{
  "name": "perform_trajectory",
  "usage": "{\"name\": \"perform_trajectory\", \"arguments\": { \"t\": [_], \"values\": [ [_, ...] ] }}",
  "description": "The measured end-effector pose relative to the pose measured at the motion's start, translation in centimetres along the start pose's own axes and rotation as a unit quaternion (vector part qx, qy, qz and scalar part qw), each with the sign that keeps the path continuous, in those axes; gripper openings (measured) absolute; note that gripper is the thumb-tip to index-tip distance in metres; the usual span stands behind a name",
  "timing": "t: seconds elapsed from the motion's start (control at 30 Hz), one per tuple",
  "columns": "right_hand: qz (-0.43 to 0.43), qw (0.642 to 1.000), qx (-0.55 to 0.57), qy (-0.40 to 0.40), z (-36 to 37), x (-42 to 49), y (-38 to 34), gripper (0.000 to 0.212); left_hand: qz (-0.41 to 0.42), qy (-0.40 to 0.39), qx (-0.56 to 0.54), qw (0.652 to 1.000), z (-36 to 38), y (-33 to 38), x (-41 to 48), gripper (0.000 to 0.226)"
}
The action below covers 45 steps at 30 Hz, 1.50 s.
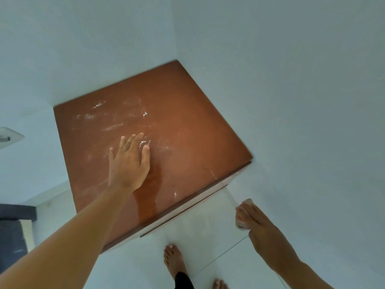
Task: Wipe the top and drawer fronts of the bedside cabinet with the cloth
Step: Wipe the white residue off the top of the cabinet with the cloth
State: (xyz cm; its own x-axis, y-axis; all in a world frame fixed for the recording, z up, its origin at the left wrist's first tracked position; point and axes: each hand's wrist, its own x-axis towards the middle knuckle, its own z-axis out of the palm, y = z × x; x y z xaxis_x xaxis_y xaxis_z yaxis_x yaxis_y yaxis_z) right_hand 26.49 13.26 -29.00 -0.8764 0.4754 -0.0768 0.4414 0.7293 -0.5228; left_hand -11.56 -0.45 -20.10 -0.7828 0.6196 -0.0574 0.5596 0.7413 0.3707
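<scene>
While the left hand (129, 163) lies flat and empty on the cabinet top (187, 122), the right hand (256, 226) grips the cloth (241, 221) off the cabinet's front-right corner, nearer the drawer fronts.

A reddish-brown bedside cabinet (187, 130) fills the centre of the frame, set into a corner of pale walls on a white tiled floor (208, 232). White dusty smears and flecks (113, 127) mark its glossy top toward the upper left. The left hand (129, 163) lies flat on the top; two bare feet (174, 261) stand on the floor at lower centre
</scene>
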Motion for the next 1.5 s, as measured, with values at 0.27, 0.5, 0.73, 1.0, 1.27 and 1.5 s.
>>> {"name": "perform_trajectory", "arguments": {
  "t": [0.27,0.5,0.73,1.0,1.27,1.5],
  "values": [
    [-0.105,0.989,0.015,0.105,-5.3,12.1,-8.9,0.062,-0.022,-0.002,0.000,1.000,-2.2,-2.9,1.8,0.053],
    [-0.136,0.987,0.003,0.082,-5.0,32.5,-18.0,0.065,-0.029,-0.020,0.009,0.999,-5.5,-6.4,10.0,0.054],
    [-0.093,0.995,0.015,-0.020,-1.9,49.8,-24.5,0.060,-0.015,-0.069,0.057,0.996,-6.2,-9.7,20.9,0.055],
    [-0.043,0.987,-0.137,-0.074,4.1,53.7,-22.8,0.059,-0.030,-0.087,0.180,0.979,-2.8,-11.5,23.4,0.061],
    [-0.030,0.977,-0.170,-0.129,3.8,54.4,-23.2,0.063,-0.036,-0.129,0.213,0.968,-3.5,-11.1,23.9,0.062],
    [-0.066,0.975,-0.163,-0.139,3.1,47.5,-21.2,0.061,-0.056,-0.146,0.213,0.964,-3.9,-10.5,23.9,0.062]
  ]
}}
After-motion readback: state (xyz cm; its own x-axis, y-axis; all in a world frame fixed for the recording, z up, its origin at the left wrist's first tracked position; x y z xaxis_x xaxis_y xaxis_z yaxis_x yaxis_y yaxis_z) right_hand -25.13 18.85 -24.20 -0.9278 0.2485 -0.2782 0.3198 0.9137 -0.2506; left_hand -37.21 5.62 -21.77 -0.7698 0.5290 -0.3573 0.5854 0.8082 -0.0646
